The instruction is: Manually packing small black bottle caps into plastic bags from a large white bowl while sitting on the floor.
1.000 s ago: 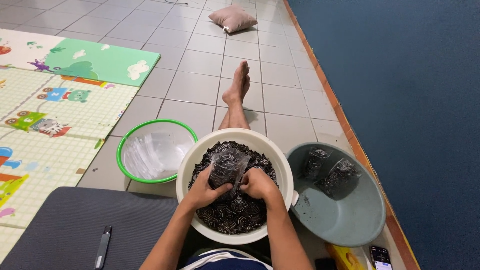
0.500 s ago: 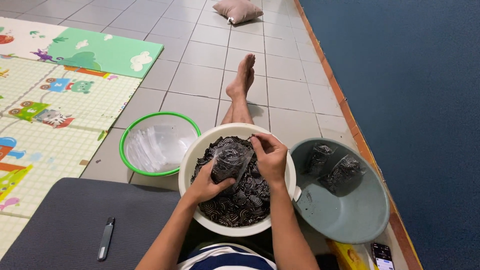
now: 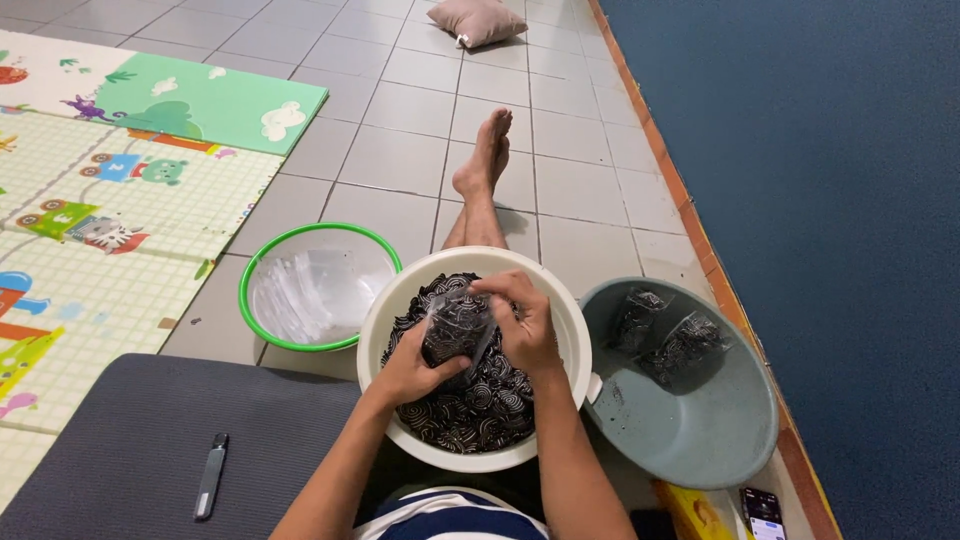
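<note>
A white basin (image 3: 400,300) sits on the floor before me, full of several small dark swirl-patterned pieces (image 3: 480,410). Over it I hold a small clear plastic bag (image 3: 455,330) partly filled with the same pieces. My left hand (image 3: 415,372) grips the bag from below on the left. My right hand (image 3: 522,322) pinches the bag's top edge from the right.
A green-rimmed bowl (image 3: 250,290) with empty clear bags stands left of the basin. A grey-blue basin (image 3: 700,440) at right holds two filled bags (image 3: 665,335). A grey mat (image 3: 130,440) with a small knife-like tool (image 3: 211,476) lies front left. My foot (image 3: 485,155) stretches ahead; a pillow (image 3: 484,20) lies far off.
My right hand rose out of the pieces to the bag's top edge. My left hand came up under the bag. The view shifted slightly.
</note>
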